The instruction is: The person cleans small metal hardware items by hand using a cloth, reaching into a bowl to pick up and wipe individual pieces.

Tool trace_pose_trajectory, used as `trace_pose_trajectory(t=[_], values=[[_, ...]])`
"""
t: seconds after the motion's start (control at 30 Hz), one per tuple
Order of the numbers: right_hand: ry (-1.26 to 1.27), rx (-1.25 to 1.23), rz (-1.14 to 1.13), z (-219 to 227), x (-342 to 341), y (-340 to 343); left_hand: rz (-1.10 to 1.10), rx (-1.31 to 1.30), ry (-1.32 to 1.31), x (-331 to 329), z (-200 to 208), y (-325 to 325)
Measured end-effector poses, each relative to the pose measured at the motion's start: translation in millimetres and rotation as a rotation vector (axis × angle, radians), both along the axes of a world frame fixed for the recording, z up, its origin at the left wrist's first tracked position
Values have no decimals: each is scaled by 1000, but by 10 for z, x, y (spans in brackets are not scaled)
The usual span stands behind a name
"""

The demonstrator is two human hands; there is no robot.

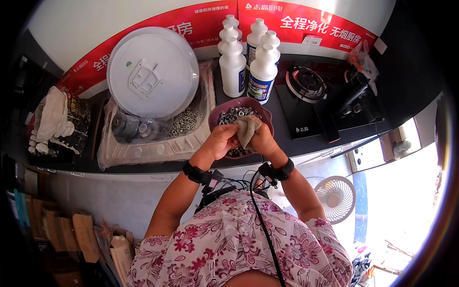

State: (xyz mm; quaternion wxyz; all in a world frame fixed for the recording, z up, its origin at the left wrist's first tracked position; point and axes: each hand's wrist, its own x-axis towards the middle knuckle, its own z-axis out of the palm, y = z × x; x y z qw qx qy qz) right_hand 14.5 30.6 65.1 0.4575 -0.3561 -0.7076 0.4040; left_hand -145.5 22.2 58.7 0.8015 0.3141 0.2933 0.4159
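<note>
Over a dark red bowl filled with small metal nuts, both hands come together around a greyish-brown cloth. My right hand grips the cloth from its right side, fingers closed. Against its left edge, my left hand is closed with thumb and fingers pinching the cloth. Whether a nut sits inside the folds is hidden. More nuts lie in the sink to the left, beside some plastic-wrapped dark parts.
A large round white lid leans over the sink. Several white bottles stand behind the bowl. To the right is a black gas stove. A bag with work gloves sits at far left; a white fan stands below the counter.
</note>
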Motion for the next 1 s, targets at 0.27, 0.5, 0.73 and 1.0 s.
trace_pose_trajectory(t=[0.27,0.5,0.73,1.0], values=[[65,-127,58,29,-13,-24,80,-8,-47,-11,-43,-6],[1,-17,1,6,16,-11,94,-7,62,56,52,-41],[21,-25,-152,-23,-33,-17,69,4,83,46,26,-21],[234,-168,-226,17,-17,7,172,-53,-99,-49,119,4]])
